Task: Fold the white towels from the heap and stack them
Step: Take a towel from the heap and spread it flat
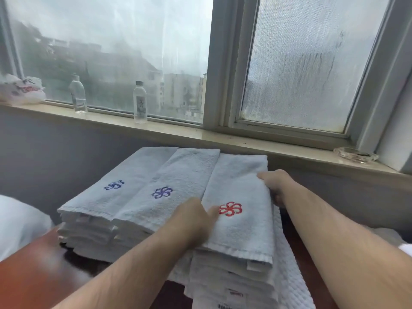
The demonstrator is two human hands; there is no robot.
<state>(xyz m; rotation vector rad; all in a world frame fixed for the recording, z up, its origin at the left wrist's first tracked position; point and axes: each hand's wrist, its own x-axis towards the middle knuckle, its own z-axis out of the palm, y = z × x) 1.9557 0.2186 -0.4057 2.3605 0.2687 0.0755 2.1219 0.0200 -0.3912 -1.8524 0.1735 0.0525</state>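
Note:
Three stacks of folded white towels stand side by side on a dark wooden table [33, 275]. The left stack [95, 197] shows a blue flower emblem, the middle stack [178, 186] a purple one. The right stack's top towel [240, 233] bears a red flower emblem. My left hand [194, 221] lies flat on that towel's left edge, fingers pointing at the emblem. My right hand [276, 186] grips the towel's right edge, thumb on top and fingers tucked under the fold. A waffle-weave cloth [289, 275] hangs beneath the right stack.
A window sill [178, 132] runs behind the table with two clear plastic bottles [140, 102], a plastic bag [20, 90] at far left and a glass ashtray [355, 155] at right. White bedding [17, 224] lies at the left edge.

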